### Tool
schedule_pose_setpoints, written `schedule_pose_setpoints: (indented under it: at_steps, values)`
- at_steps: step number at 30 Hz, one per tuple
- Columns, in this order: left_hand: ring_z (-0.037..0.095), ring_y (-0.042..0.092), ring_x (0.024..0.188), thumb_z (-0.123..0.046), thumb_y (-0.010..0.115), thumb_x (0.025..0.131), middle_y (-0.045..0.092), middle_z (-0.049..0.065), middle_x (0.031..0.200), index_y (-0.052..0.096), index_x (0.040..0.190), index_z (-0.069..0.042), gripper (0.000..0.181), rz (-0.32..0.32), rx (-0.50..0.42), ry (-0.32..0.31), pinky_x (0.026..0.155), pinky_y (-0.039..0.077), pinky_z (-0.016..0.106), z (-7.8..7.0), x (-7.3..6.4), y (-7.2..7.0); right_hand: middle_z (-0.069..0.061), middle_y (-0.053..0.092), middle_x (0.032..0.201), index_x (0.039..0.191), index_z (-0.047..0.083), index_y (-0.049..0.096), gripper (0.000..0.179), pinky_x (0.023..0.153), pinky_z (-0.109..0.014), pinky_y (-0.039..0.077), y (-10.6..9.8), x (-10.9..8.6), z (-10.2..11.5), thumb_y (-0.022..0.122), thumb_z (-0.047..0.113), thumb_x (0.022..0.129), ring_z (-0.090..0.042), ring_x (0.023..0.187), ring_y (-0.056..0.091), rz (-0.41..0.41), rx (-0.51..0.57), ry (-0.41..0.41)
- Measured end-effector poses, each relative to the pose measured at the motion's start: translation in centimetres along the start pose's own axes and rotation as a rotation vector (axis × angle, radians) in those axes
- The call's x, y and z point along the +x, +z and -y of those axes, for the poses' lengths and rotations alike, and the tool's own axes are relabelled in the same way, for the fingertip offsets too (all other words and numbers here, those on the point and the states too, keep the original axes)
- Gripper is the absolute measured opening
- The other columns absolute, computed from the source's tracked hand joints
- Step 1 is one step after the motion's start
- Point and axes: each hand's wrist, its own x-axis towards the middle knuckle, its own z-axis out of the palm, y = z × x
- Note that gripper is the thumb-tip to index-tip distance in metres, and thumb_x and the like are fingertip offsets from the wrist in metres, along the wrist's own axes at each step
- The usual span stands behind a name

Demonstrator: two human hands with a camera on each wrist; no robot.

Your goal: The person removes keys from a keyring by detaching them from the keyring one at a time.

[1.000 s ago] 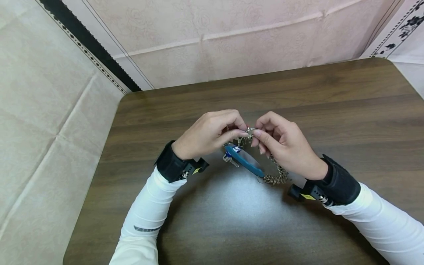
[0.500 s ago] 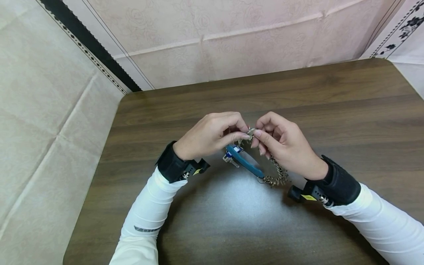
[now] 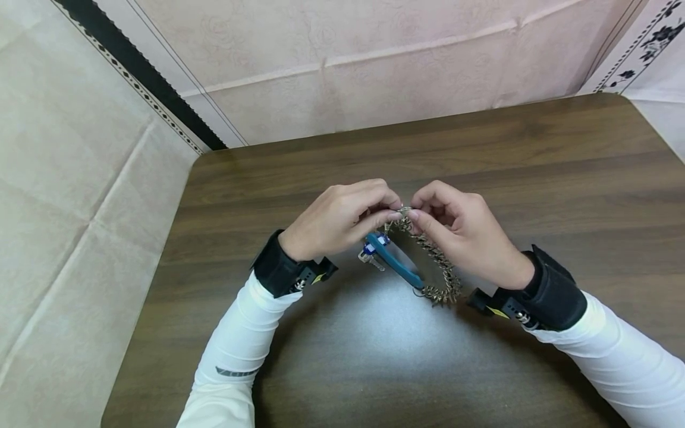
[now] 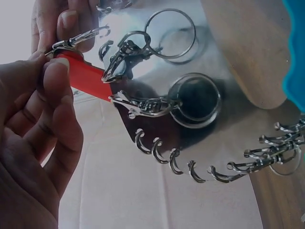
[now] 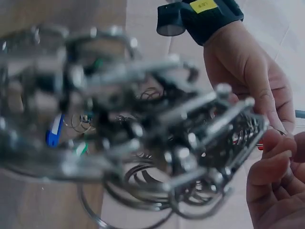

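In the head view my left hand (image 3: pixel 342 215) and right hand (image 3: pixel 462 229) meet fingertip to fingertip above the table. Between them is a small metal key ring (image 3: pixel 405 208), pinched by the right thumb and forefinger. The left thumb and forefinger pinch a red key tag (image 4: pixel 88 78) beside it, clear in the left wrist view. Below hangs a large hoop of metal snap hooks (image 3: pixel 443 285) with a teal-blue handle (image 3: pixel 396 261). A clear-and-blue tag (image 3: pixel 371 249) hangs by the handle. The exact join of key ring and tag is hidden by fingers.
The hoop hangs over a brown wooden table (image 3: pixel 332 333). Patterned cloth (image 3: pixel 299 71) covers the wall behind. More loose rings (image 4: pixel 195 100) dangle from clips near the left hand. In the right wrist view, blurred hooks fill the foreground, with a blue tag (image 5: pixel 55 131) behind.
The right fingers have shifted slightly on the key ring. The hoop of hooks has swung a little left and down, showing more of its side below the right hand.
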Motion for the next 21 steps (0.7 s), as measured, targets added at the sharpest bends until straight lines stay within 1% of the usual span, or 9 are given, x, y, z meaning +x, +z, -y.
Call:
schedule_pose_setpoints:
  at_steps: [4, 7, 11, 14, 18, 21]
  values:
    - [0.006, 0.056, 0.075, -0.01, 0.067, 0.098, 0.063, 0.003, 0.089, 0.068, 0.101, -0.003, 0.007, -0.004, 0.003, 0.009, 0.068, 0.049, 0.018, 0.02, 0.03, 0.02, 0.002, 0.06, 0.077, 0.098, 0.0, 0.06, 0.008, 0.053, -0.018, 0.042, -0.14, 0.06, 0.0, 0.062, -0.008, 0.095, -0.005, 0.064, 0.051, 0.016, -0.026, -0.042]
    - [0.007, 0.058, 0.077, -0.009, 0.066, 0.098, 0.064, 0.003, 0.09, 0.068, 0.1, -0.003, 0.007, -0.008, 0.01, 0.016, 0.071, 0.051, 0.018, -0.01, 0.08, 0.0, 0.004, 0.057, 0.075, 0.097, 0.001, 0.06, 0.004, 0.051, -0.019, 0.04, -0.25, 0.06, -0.02, 0.062, -0.003, 0.098, -0.006, 0.061, 0.047, 0.03, -0.027, -0.046]
    - [0.007, 0.058, 0.076, -0.009, 0.067, 0.098, 0.065, 0.003, 0.091, 0.068, 0.099, -0.004, 0.006, -0.013, 0.022, 0.02, 0.071, 0.051, 0.018, 0.06, 0.12, 0.05, 0.004, 0.058, 0.074, 0.094, 0.003, 0.06, 0.008, 0.05, -0.021, 0.04, -0.37, 0.0, 0.05, 0.062, -0.003, 0.098, -0.007, 0.058, 0.047, 0.054, -0.004, -0.029]
    - [0.007, 0.058, 0.076, -0.008, 0.067, 0.097, 0.066, 0.004, 0.091, 0.068, 0.099, -0.003, 0.006, -0.02, 0.018, 0.017, 0.071, 0.051, 0.018, 0.17, 0.1, 0.12, 0.0, 0.062, 0.074, 0.092, 0.004, 0.057, 0.012, 0.05, -0.022, 0.043, -0.38, 0.01, 0.09, 0.061, -0.006, 0.097, -0.009, 0.058, 0.051, 0.088, 0.037, -0.006]
    - [0.008, 0.058, 0.076, -0.007, 0.068, 0.097, 0.066, 0.005, 0.09, 0.068, 0.099, -0.002, 0.005, -0.034, 0.006, 0.01, 0.07, 0.051, 0.018, 0.14, 0.07, 0.07, -0.008, 0.064, 0.076, 0.094, 0.002, 0.055, 0.008, 0.052, -0.023, 0.048, -0.33, 0.01, 0.05, 0.058, -0.002, 0.1, -0.011, 0.059, 0.054, 0.135, 0.099, 0.037]
    - [0.008, 0.058, 0.076, -0.006, 0.068, 0.096, 0.066, 0.006, 0.09, 0.067, 0.099, -0.002, 0.005, -0.043, -0.002, 0.007, 0.07, 0.051, 0.018, 0.14, 0.06, 0.04, -0.011, 0.066, 0.078, 0.095, 0.0, 0.054, 0.007, 0.053, -0.024, 0.05, -0.27, -0.06, 0.02, 0.057, 0.001, 0.102, -0.012, 0.059, 0.054, 0.144, 0.134, 0.056]
